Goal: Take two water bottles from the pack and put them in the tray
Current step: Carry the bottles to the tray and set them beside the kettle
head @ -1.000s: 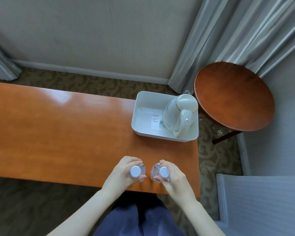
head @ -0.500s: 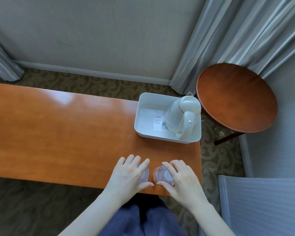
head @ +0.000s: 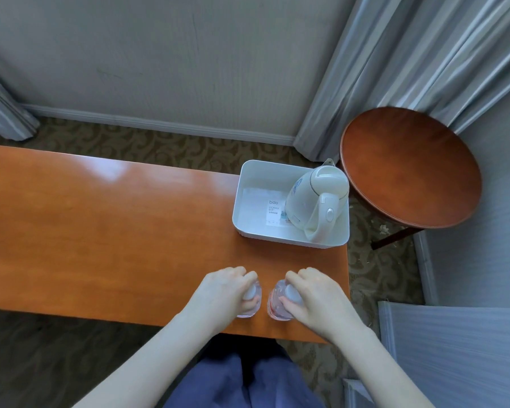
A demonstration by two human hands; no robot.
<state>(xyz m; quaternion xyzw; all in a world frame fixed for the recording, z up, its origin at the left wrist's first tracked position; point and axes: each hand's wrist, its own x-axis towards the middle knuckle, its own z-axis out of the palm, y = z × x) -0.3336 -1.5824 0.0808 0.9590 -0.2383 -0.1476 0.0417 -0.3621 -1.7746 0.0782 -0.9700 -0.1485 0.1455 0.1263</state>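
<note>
Both hands have curled from open palms into a closed grip, left hand (head: 223, 293) and right hand (head: 312, 298) each clamped on a bottle top, left bottle (head: 252, 301) and right bottle (head: 277, 301) standing on the surface (head: 100, 231) short of the tray (head: 289, 241), ready for lifting.

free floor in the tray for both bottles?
Yes: the tray is bare on its left side, between its left wall and the kettle, apart from a flat label. The right side is crowded by the kettle. Left hand and right hand each grip a bottle.

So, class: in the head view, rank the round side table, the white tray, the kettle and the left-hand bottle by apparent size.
1. Round side table
2. White tray
3. Kettle
4. Left-hand bottle, mostly covered by the left hand
</note>
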